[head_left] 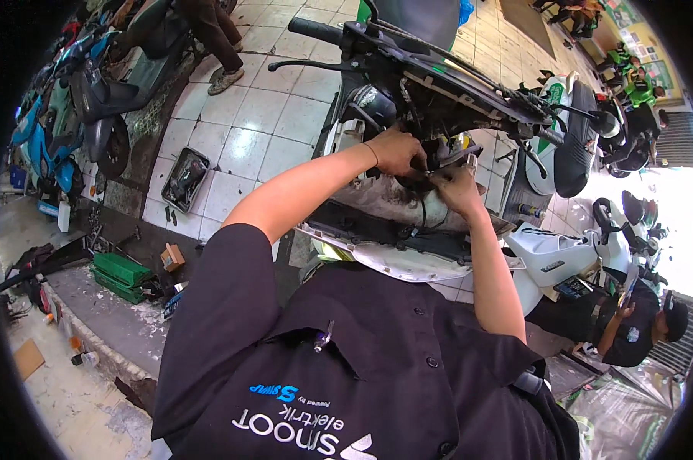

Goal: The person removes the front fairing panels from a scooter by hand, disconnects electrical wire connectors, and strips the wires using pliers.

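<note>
My left hand (398,153) reaches into the opened front of a scooter (438,84), below the handlebar, with its fingers curled down among dark wiring and soiled parts; what they hold is hidden. My right hand (455,185) is just to the right and a little lower, fingers closed at the same spot beside a small upright bracket, their contents too small to make out. A dirty pale inner panel (385,195) lies under both hands, with a dark cable on it. A loosened white body panel (388,261) curves across the near side, in front of my body.
A parts tray (185,182) and a green toolbox (118,276) are on the floor at left, beside parked scooters (93,100). A person's legs (216,46) stand at upper left. A white scooter (549,253) and a co-worker in dark clothing (630,330) are at right.
</note>
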A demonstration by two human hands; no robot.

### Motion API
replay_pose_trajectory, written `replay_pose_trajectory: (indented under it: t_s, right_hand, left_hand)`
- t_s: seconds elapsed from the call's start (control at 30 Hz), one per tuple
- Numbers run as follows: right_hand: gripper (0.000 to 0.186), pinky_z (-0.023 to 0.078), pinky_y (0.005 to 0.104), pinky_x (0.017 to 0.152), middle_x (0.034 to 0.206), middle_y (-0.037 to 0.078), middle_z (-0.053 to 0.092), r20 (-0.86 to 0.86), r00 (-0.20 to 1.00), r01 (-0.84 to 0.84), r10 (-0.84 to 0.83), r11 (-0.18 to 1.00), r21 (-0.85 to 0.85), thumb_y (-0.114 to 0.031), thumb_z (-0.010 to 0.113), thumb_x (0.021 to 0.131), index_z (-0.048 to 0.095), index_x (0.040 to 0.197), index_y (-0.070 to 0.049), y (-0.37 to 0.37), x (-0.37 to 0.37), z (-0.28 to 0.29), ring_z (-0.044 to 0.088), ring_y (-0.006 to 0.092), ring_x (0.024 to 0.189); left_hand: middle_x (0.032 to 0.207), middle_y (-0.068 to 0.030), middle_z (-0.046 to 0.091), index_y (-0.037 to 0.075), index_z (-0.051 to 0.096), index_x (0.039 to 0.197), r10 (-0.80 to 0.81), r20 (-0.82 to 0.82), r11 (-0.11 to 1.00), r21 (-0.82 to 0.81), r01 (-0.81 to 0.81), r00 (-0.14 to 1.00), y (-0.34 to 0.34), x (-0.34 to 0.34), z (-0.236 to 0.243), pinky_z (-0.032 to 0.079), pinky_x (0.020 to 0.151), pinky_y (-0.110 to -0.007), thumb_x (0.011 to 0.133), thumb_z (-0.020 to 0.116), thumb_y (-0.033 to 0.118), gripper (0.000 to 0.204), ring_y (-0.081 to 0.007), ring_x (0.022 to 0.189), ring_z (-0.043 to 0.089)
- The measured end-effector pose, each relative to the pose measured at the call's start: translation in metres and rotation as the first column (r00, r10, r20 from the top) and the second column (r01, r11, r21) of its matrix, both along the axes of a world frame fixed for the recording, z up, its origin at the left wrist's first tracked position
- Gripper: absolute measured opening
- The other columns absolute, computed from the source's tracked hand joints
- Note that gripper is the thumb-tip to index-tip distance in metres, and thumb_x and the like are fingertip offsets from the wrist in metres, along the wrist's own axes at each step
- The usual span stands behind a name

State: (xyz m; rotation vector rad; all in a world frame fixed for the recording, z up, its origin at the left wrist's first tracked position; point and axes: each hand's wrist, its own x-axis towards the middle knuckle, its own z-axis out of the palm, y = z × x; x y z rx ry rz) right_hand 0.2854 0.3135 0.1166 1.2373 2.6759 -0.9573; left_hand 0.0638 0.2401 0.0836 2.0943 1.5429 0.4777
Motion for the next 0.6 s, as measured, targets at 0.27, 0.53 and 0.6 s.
replay_pose_trajectory:
  t_s: [0.27, 0.53, 0.6]
  right_hand:
    - [0.043, 0.053, 0.0461, 0.099, 0.119, 0.026, 0.073, 0.089, 0.996, 0.005, 0.01, 0.986, -0.168, -0.03, 0.067, 0.089, 0.072, 0.123, -0.004, 0.003, -0.012, 0.011, 0.067, 0.0437, 0.117]
    - [0.045, 0.05, 0.0441, 0.103, 0.126, 0.025, 0.071, 0.065, 0.997, -0.035, 0.052, 0.97, -0.239, -0.031, 0.067, 0.092, 0.07, 0.126, -0.002, 0.012, -0.014, 0.006, 0.066, 0.0418, 0.12]
    - [0.048, 0.048, 0.0434, 0.106, 0.131, 0.024, 0.069, 0.173, 0.985, 0.062, 0.008, 0.916, -0.397, -0.032, 0.067, 0.094, 0.067, 0.131, -0.002, 0.014, -0.014, 0.007, 0.064, 0.0395, 0.123]
  left_hand:
    - [0.107, -0.0125, 0.077, 0.023, 0.081, 0.11, 0.014, -0.057, 0.999, 0.044, -0.011, 0.998, -0.003, 0.0, 0.003, 0.053, 0.098, -0.049, 0.077, 0.08, 0.036, 0.036, -0.0359, 0.105, 0.071]
    - [0.108, -0.0131, 0.076, 0.018, 0.08, 0.111, 0.006, -0.084, 1.0, -0.007, -0.007, 0.996, -0.001, 0.0, 0.0, 0.054, 0.095, -0.05, 0.083, 0.077, 0.04, 0.035, -0.0359, 0.108, 0.069]
    - [0.107, -0.0129, 0.076, 0.018, 0.08, 0.109, -0.013, -0.053, 1.0, 0.001, 0.013, 0.998, -0.001, 0.001, -0.004, 0.054, 0.094, -0.05, 0.083, 0.077, 0.038, 0.033, -0.0358, 0.107, 0.069]
